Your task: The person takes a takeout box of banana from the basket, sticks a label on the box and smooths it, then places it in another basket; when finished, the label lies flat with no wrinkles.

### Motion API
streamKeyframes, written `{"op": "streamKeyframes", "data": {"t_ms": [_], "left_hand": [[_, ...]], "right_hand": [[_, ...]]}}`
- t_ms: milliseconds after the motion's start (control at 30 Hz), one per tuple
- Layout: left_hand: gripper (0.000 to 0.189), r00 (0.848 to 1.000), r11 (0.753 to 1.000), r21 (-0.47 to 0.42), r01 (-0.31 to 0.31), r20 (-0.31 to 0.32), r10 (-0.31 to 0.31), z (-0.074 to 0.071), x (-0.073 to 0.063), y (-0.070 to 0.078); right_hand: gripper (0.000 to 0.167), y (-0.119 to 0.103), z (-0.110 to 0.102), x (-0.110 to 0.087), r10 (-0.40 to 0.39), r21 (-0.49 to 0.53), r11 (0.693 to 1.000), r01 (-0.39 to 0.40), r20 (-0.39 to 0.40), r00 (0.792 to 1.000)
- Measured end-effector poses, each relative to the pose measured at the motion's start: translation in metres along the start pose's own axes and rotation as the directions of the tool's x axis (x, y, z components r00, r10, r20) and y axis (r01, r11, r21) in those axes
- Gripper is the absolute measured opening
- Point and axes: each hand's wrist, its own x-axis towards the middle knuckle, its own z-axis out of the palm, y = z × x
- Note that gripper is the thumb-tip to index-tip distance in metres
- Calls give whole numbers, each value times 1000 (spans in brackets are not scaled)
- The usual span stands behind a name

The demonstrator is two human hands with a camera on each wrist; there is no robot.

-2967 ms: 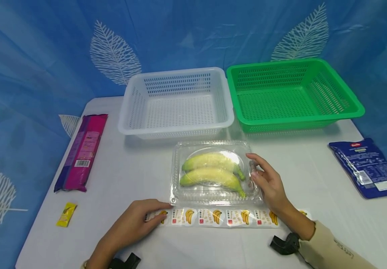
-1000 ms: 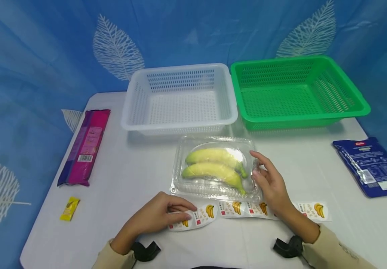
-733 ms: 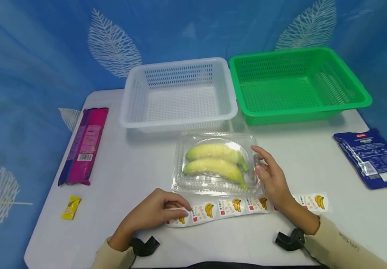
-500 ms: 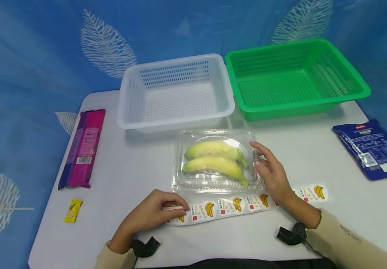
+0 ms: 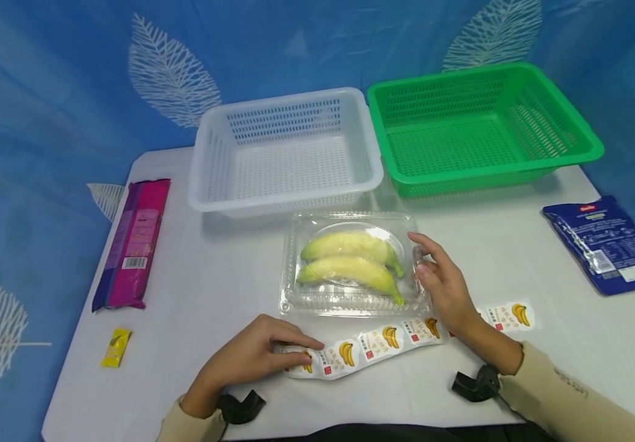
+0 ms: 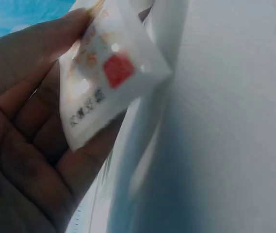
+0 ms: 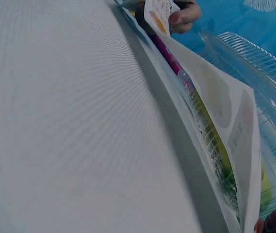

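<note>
We see a person at a white-covered tabletop [image 5: 229, 270], the left hand [image 5: 253, 353] pinching the left end of a strip of banana-printed labels [image 5: 345, 361], thumb and fingers closed down on it. In the left wrist view we make out a red square and dark characters on the label bent across those fingers. The strip runs along the near side of a clear plastic container [image 5: 328, 305], passes out of our sight at the right wrist and shows again farther right; the right wrist view gives us a stretch of it raised off the tabletop. The right hand [image 5: 451, 291] holds the container's right edge, forefinger and thumb parted along it, the other fingers curled and partly hidden from us. Inside the container, at the middle of the tabletop, we count two bananas [image 5: 350, 271], yellow with green tips, side by side. Behind it we find a white plastic basket [image 5: 289, 204] and, just beside that, a green plastic basket [image 5: 494, 172]. To our left lie a pink-and-purple packet [image 5: 136, 239] and, nearer us, a small yellow packet [image 5: 116, 348]; to our right, a blue pouch [image 5: 604, 242]. White leaves pattern the blue backdrop [image 5: 295, 31]
</note>
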Motion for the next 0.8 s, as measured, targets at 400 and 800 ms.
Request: {"op": "streamKeyframes", "data": {"t_ms": [400,800], "left_hand": [[20,996,998,14,-54,-66,55,-1,2,11],[19,999,999,27,-29,-22,30,0,5,14]], "right_hand": [[49,-4,4,7,-27,33,999,27,3,1000],[50,-1,2,4,-38,74,997,38,-3,999]]}}
